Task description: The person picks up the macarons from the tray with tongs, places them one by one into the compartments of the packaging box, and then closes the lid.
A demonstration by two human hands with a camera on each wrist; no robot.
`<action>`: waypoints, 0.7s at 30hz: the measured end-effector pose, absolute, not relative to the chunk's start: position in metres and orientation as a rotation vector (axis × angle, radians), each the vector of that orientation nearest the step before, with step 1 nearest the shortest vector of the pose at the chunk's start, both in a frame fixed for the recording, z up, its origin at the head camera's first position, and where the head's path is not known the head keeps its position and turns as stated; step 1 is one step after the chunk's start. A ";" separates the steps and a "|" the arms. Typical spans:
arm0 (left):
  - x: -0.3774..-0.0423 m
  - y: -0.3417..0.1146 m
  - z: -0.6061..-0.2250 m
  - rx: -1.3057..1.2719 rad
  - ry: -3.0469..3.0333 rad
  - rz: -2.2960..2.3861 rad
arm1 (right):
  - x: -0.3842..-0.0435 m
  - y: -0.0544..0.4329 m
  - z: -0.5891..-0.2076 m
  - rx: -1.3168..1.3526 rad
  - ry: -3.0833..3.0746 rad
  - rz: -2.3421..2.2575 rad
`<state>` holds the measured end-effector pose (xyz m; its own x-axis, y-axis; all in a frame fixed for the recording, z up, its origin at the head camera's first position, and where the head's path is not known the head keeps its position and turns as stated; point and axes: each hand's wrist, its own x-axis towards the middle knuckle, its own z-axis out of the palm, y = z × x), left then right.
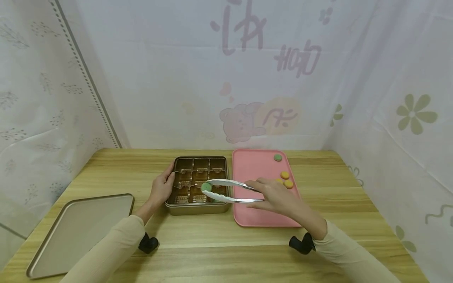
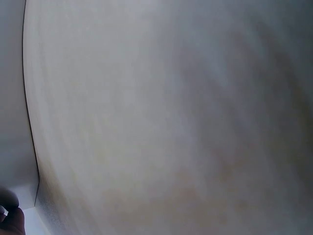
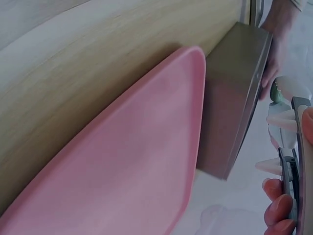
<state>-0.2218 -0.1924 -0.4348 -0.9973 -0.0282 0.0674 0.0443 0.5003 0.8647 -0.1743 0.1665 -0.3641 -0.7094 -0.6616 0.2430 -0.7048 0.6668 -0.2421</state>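
Note:
Over a gold-coloured square tin (image 1: pixel 198 210), my right hand (image 1: pixel 277 198) grips metal tongs (image 1: pixel 244 201) with white scalloped tips. Between the tips sits a green macaron (image 1: pixel 206 187), held above the front part of the tin's brown plastic insert (image 1: pixel 201 164), which is divided into several compartments. The right wrist view also catches the tongs (image 3: pixel 286 122) and part of the green macaron (image 3: pixel 276 93). My left hand (image 1: pixel 162 190) holds the tin's left wall, thumb at the rim and fingers along the side. Blur fills most of the left wrist view.
Right of the tin lies a pink tray (image 1: pixel 251 161) with a green macaron (image 1: pixel 278 157) at its far right corner and several yellow macarons (image 1: pixel 288 184), partly behind the right hand. A flat gold lid (image 1: pixel 88 220) lies at the left. White printed cloth (image 1: pixel 170 98) surrounds the wooden table (image 1: pixel 219 251).

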 end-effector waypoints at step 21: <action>-0.223 -0.193 -0.436 -0.026 -2.638 -1.537 | -0.183 0.128 -0.364 1.142 -2.844 0.400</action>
<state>-0.2233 -0.1931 -0.4365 -0.9959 -0.0298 0.0849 0.0592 0.4939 0.8675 -0.1830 0.1275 -0.3636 -0.7258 -0.6730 0.1420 -0.6861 0.6937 -0.2191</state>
